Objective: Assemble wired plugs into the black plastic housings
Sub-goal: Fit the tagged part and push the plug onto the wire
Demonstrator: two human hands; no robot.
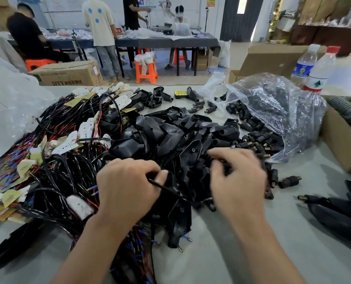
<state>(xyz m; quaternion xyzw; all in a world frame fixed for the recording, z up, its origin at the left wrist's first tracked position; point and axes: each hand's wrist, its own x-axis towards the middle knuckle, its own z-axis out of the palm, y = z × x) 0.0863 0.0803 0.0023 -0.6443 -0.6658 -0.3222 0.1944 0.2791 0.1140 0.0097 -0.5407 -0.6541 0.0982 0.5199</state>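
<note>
Pick-and-mate step, we think. Our left hand (127,187), at the near edge of the housing pile (170,136), pinches a thin black wire (166,188) between thumb and curled fingers. Our right hand (239,181), on the pile's near right side, is blurred, fingers bent down into the housings; we cannot tell if it grips anything. The next move likely calls for pulling one housing free and feeding the wire's plug end into it. Counts: two hands, one wire held, housings too many to count, one wire tangle (64,160) left of the pile, one clear bag (273,111) of plugs right of it, two bottles (305,64) beyond that.
</note>
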